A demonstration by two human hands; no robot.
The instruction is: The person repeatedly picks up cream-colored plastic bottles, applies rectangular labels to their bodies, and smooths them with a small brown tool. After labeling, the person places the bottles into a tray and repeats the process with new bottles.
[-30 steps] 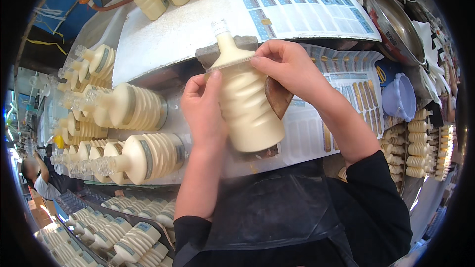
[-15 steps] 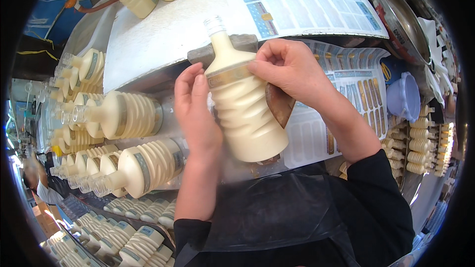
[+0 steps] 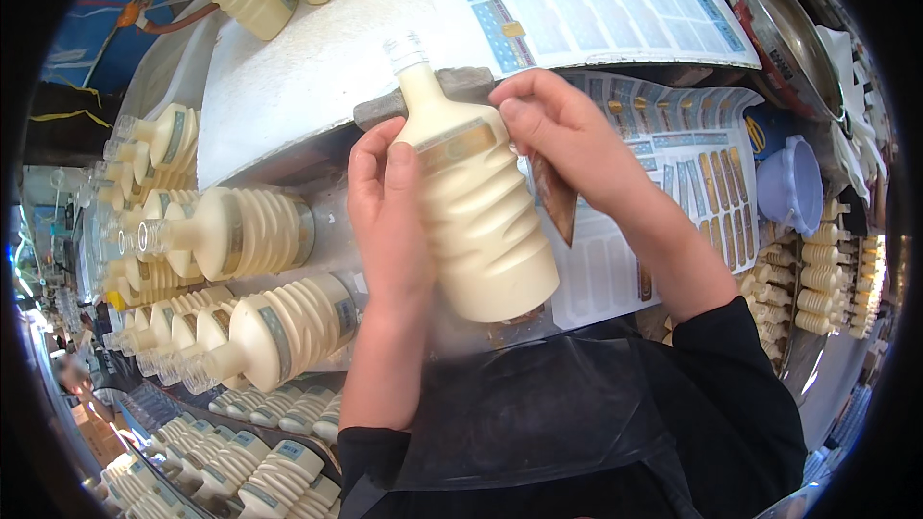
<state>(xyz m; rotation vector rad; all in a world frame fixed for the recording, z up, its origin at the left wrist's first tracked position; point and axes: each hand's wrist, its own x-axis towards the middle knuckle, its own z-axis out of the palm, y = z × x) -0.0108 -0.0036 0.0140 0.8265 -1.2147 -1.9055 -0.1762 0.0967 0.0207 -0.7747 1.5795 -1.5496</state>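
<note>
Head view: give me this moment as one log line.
cream bottle: gold label band on upper body | left hand: at bottle's left side | right hand: beside shoulder, holds brown triangular piece

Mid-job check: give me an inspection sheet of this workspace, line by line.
Surface: white tabletop, partly covered by label sheets.
Job's things: cream bottle, neck pointing away, gold label band across its shoulder.
Clutter: more cream bottles at left.
Hands: left hand against the bottle's left side; right hand by its right shoulder, contact unclear.
Cables: reddish hose, upper left.
Surroundings: lavender bucket, metal pan at right.
</note>
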